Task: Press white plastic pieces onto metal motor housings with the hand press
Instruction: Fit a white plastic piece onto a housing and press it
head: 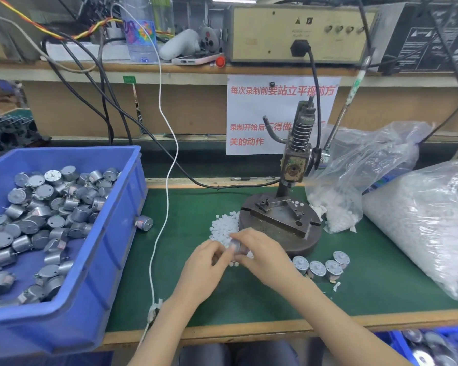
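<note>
Left hand [209,262]: fingers curled, tips pinching the near end of the motor [239,246]; I cannot tell whether a white piece sits between them.
Right hand [262,253]: fingers and thumb wrapped over the motor from the right, gripping it.
Motor: small grey metal cylinder, blurred, held between both hands above the mat [196,202], just in front of the press base [296,244].
White pieces [224,228]: small, round, matt plastic, heaped loose on the mat against the left of the base.
Press [294,165]: worn dark metal column with a coil spring, on a round heavy base.
Bin [111,233]: blue plastic, left, holding many metal motors.
Row [317,269]: four motors standing on end right of the hands.
Bags [428,220]: clear crinkled plastic, full of white pieces, right.
</note>
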Available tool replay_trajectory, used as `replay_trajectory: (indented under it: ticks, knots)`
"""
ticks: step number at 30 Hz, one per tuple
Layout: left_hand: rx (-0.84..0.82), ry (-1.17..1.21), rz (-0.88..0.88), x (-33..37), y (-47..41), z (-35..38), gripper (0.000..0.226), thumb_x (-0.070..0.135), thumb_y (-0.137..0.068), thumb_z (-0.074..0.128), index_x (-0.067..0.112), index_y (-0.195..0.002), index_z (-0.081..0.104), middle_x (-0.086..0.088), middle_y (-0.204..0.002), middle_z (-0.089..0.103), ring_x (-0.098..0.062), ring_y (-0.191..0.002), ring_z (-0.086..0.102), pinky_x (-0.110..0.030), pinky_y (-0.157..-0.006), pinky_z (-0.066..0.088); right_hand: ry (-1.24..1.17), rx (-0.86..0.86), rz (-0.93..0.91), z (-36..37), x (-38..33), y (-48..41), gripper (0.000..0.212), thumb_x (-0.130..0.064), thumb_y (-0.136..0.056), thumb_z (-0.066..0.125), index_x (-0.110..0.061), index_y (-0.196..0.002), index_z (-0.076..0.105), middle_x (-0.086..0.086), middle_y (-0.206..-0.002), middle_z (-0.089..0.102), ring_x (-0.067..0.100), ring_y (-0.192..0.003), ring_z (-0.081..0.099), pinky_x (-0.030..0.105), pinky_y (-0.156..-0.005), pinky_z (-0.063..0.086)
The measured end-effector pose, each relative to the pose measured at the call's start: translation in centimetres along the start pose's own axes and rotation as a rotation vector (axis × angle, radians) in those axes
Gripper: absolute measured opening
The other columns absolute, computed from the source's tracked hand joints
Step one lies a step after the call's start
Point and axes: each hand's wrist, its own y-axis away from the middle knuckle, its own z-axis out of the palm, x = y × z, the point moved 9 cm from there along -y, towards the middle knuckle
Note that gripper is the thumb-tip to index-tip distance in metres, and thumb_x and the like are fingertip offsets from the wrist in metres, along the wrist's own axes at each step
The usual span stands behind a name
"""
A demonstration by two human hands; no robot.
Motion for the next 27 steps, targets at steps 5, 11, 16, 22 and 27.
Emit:
replay_trajectory:
  ticks: [5, 11, 16, 22, 27]
  knots:
    - [0.080, -0.118, 0.094, -1.2, 1.1, -0.2, 0.019, 0.032, -0.094, 0.048, 0.019, -0.093, 0.062, 0.012, -0.089, 0.050, -0.009, -0.090, 0.044, -0.022, -0.082, 0.034, 0.119, 0.339, 0.343, -5.6, 7.1, 0.2, 0.040, -0.030, -0.079, 0.072, -0.014, -0.115, 0.065, 0.003, -0.094, 0.068, 0.026, -0.102, 0.053, 0.038, -0.090, 0.039]
    - [0.105, -0.273, 0.121, -1.5, 1.4, 0.4, 0.015, 0.019, -0.091, 0.056, 0.012, -0.099, 0.065, 0.001, -0.096, 0.056, -0.019, -0.092, 0.048, -0.029, -0.088, 0.037, 0.241, 0.371, 0.448, -6.5, 10.8, -0.9, 0.036, -0.037, -0.082, 0.067, -0.011, -0.108, 0.063, 0.006, -0.106, 0.064, 0.028, -0.111, 0.046, 0.037, -0.096, 0.026]
    - [0.081, -0.309, 0.094, -2.0, 1.2, 0.6, 0.017, 0.014, -0.088, 0.056, 0.013, -0.103, 0.064, 0.001, -0.099, 0.054, -0.018, -0.094, 0.047, -0.026, -0.089, 0.035, 0.207, 0.345, 0.593, -6.3, 13.0, -1.5, 0.048, -0.044, -0.081, 0.065, -0.008, -0.110, 0.056, 0.014, -0.118, 0.050, 0.032, -0.114, 0.040, 0.039, -0.095, 0.025]
    - [0.094, -0.331, 0.110, -1.9, 1.4, 0.7, 0.020, 0.010, -0.086, 0.059, 0.012, -0.105, 0.065, -0.001, -0.098, 0.055, -0.021, -0.092, 0.047, -0.029, -0.088, 0.037, 0.344, 0.288, 0.608, -5.9, 12.5, -2.6, 0.056, -0.052, -0.084, 0.056, -0.004, -0.111, 0.046, 0.014, -0.119, 0.048, 0.031, -0.116, 0.042, 0.041, -0.098, 0.027]
    - [0.089, -0.339, 0.104, -2.1, 1.5, 0.8, 0.021, 0.010, -0.085, 0.059, 0.012, -0.106, 0.065, -0.001, -0.098, 0.055, -0.021, -0.092, 0.048, -0.029, -0.088, 0.037, -0.195, 0.465, 0.634, -7.1, 13.0, -1.6, 0.051, -0.028, -0.095, 0.048, -0.002, -0.136, 0.036, 0.017, -0.130, 0.042, 0.031, -0.124, 0.038, 0.041, -0.104, 0.029]
